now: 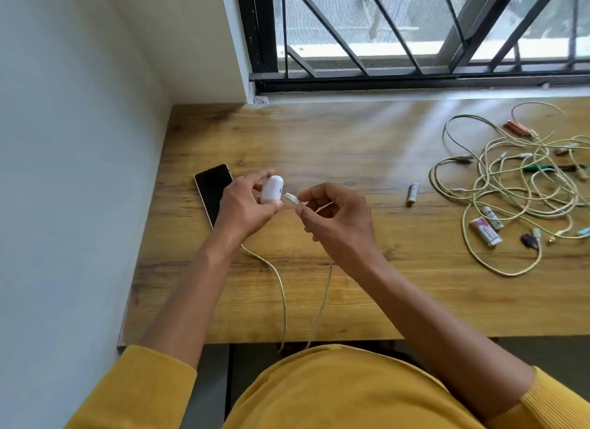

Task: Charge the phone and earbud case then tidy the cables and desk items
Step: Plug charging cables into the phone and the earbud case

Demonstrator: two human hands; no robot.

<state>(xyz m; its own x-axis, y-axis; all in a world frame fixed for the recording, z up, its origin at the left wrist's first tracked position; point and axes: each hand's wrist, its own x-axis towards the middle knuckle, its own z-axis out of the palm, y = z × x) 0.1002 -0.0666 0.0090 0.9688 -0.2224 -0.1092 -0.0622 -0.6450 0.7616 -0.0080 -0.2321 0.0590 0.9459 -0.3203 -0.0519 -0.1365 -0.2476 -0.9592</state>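
Two cables (282,296) ran over the desk's (399,288) near edge. The right hand (338,222) pinched a cable plug (292,199). The left hand (244,205) held the white earbud case (271,189) just beside the plug. The phone (213,190) lay near the left edge. A cable tangle (517,186) sat at the right edge.

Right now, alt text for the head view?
Left hand holds a white earbud case; right hand pinches a cable plug just short of it. Phone lies behind on the wooden desk, tangled cables at right.
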